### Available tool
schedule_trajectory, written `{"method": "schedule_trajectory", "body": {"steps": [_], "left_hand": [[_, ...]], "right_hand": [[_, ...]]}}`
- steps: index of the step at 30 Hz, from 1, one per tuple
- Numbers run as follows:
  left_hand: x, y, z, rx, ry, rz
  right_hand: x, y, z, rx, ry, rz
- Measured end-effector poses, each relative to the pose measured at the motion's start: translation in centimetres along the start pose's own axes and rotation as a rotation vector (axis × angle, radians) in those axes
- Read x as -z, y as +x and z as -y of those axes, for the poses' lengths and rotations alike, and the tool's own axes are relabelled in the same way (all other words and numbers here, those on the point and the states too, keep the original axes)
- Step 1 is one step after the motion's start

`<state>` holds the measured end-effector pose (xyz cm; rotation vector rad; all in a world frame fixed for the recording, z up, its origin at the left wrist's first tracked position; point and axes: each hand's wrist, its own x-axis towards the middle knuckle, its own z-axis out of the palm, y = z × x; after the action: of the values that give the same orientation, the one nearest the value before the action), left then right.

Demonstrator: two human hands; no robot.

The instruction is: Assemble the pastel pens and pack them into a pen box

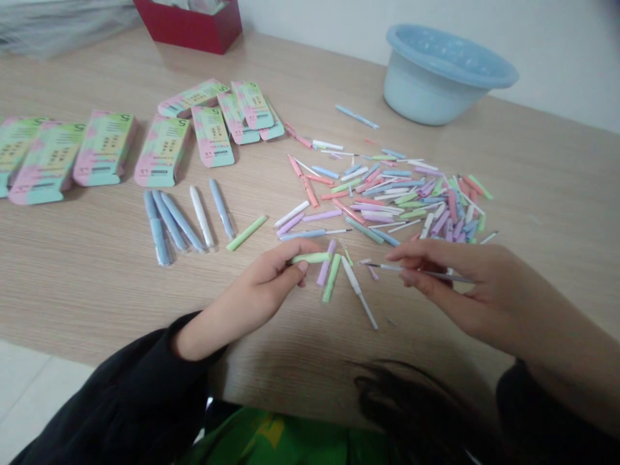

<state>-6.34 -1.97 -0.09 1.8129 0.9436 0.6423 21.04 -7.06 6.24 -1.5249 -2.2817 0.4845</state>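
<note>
"Pinching which piece, are we?"

"A light-green pen tube (311, 258), held by the fingers of our left hand (264, 278) over the worktop (97, 271); those of our right hand (465, 278) grip a slim dark-tipped rod (390, 267)."

"And between our hands?"

"A white pen piece (351, 274) with a slender shaft, just beside another green tube (332, 279)."

"Farther out?"

"We see heaped pastel pen parts (397, 194), then printed cartons (162, 152) and a blue basin (421, 97)."
</note>
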Motion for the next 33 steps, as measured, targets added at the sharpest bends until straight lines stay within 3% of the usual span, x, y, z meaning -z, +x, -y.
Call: {"method": "schedule_trajectory", "body": {"steps": [4, 7, 11, 17, 23, 28, 33], "left_hand": [[0.0, 0.3, 0.6, -0.095, 0.282, -0.067], [-0.1, 0.7, 0.8, -0.089, 0.450, -0.057], [-0.1, 1.5, 0.4, -0.152, 0.552, -0.085], [-0.7, 2.4, -0.4, -0.155, 0.555, -0.165], [-0.9, 2.7, -0.6, -0.086, 0.559, -0.177], [0.2, 1.6, -1.4, 0.014, 0.574, -0.330], [1.4, 0.2, -1.6, 0.158, 0.502, -0.437]], "right_hand": [[-2.3, -0.2, -2.9, -0.105, 0.073, -0.112], [-4.4, -0.2, -4.3, -0.095, 0.049, -0.161], [-5.9, -2.0, -3.9, -0.067, 0.033, -0.112], [-8.7, -8.1, -3.2, -0.140, -0.030, -0.060], [-12.6, -9.9, -2.3, -0.334, -0.124, -0.054], [-12.8, -9.6, -2.2, -0.357, -0.105, -0.101], [-10.4, -7.6, -3.4, -0.278, -0.124, -0.188]]}}
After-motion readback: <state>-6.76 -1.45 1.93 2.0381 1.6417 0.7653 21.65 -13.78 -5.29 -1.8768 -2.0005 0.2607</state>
